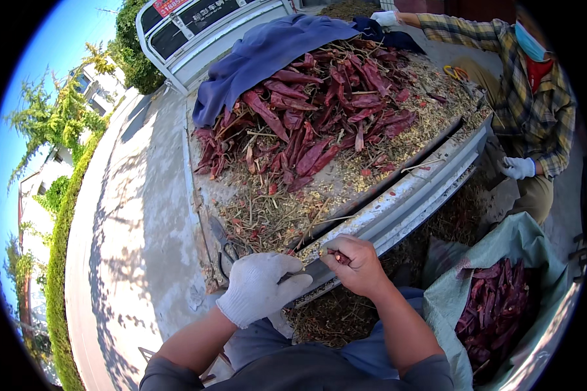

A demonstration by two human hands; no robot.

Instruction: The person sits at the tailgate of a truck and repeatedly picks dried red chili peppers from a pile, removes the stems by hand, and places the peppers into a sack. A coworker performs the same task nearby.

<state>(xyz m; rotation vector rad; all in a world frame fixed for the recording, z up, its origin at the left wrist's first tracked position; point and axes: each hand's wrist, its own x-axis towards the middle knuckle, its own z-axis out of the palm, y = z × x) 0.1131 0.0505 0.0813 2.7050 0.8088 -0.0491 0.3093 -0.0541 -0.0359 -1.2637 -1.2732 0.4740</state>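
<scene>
My left hand (259, 287), in a white knitted glove, hovers at the near corner of the truck bed with its fingers apart and nothing in them. Beside it my bare right hand (357, 266) is closed over the bed's side rail, a small dark red bit of dried chili pepper (338, 257) showing between the fingers. Dark-handled scissors (227, 253) lie on the bed just past the left glove. Farther off rises a heap of dried red chili peppers (313, 111), partly covered by a blue cloth (267, 55).
Stems and pale seeds (267, 215) litter the bed. A metal side rail (398, 199) runs along its right. At lower right stands a green woven sack (447, 313) holding dried chilies. Another person in a checked shirt (548, 124) and white gloves sits at the far right.
</scene>
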